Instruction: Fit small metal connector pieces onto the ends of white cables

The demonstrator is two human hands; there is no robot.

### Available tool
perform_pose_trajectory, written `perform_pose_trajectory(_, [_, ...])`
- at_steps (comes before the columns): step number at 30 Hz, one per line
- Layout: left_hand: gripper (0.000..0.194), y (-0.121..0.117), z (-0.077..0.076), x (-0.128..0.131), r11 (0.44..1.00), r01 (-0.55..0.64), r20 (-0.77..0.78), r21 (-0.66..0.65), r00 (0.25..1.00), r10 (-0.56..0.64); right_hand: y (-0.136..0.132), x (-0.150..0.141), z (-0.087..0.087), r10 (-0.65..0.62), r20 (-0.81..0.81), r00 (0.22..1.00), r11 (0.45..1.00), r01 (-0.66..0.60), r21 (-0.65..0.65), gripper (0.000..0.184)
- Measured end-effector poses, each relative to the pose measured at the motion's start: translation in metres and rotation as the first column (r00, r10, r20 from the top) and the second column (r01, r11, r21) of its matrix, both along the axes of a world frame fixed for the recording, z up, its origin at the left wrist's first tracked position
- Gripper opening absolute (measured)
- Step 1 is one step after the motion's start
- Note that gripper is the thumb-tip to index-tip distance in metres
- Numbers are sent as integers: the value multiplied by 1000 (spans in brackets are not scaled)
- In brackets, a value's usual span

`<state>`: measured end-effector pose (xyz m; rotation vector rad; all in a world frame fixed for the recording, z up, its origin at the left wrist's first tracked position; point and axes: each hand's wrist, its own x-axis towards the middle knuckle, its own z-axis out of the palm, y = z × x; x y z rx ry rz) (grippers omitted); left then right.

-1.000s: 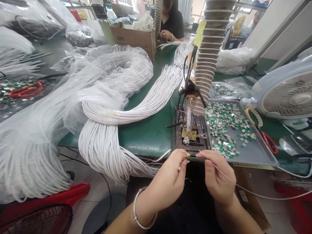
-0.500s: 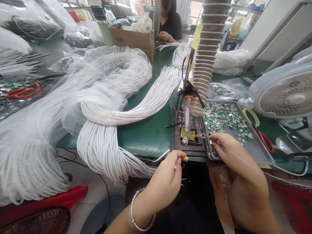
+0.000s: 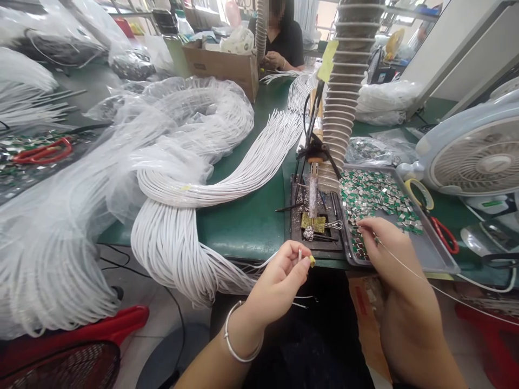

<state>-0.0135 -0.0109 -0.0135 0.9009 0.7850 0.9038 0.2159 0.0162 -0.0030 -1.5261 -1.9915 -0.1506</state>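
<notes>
My left hand (image 3: 279, 278) is closed in front of the table edge, pinching a small yellow piece (image 3: 312, 261) whose kind I cannot make out. A short white cable end (image 3: 300, 254) stands up between its fingers. My right hand (image 3: 391, 254) is closed over the near left part of a grey tray (image 3: 436, 256), its fingertips pinched close to the small green-and-silver circuit boards (image 3: 375, 197). A thin whitish wire (image 3: 405, 266) runs from its fingers across the wrist to the right. Whether a board is between the fingertips is too small to tell.
A soldering iron (image 3: 313, 189) hangs tip-down on a stand over a yellow sponge (image 3: 313, 222), below a ribbed hose (image 3: 348, 81). White cable bundles (image 3: 174, 243) lie left. A fan (image 3: 482, 156) and red-handled scissors (image 3: 445, 235) are right. A person (image 3: 284, 40) sits opposite.
My right hand has shifted slightly right and up, further over the boards in the tray. My left hand has turned a little, and the white cable end now points upward.
</notes>
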Motion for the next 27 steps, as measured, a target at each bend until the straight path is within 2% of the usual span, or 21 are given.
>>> perform_pose_trajectory(4, [18, 3, -9, 5, 998, -58, 178, -9, 982, 59, -9, -13, 6, -57, -104, 993, 998, 61, 34, 9])
perform_pose_trajectory(7, [18, 3, -9, 9, 995, -89, 206, -45, 974, 96, -17, -27, 10, -4, -191, 982, 1000, 6, 13, 7])
perform_pose_trajectory(14, [27, 3, -4, 15, 980, -163, 186, -114, 966, 182, -29, -55, 9, 190, -321, 928, 980, -198, 9, 14])
perform_pose_trajectory(21, [34, 2, -5, 14, 982, -177, 112, -72, 976, 184, -28, -70, 2, 231, -356, 906, 972, -229, 48, 10])
perform_pose_trajectory(27, [29, 2, -7, 15, 977, -199, 82, -79, 975, 205, -31, -77, -2, 189, -516, 835, 976, -218, 5, 15])
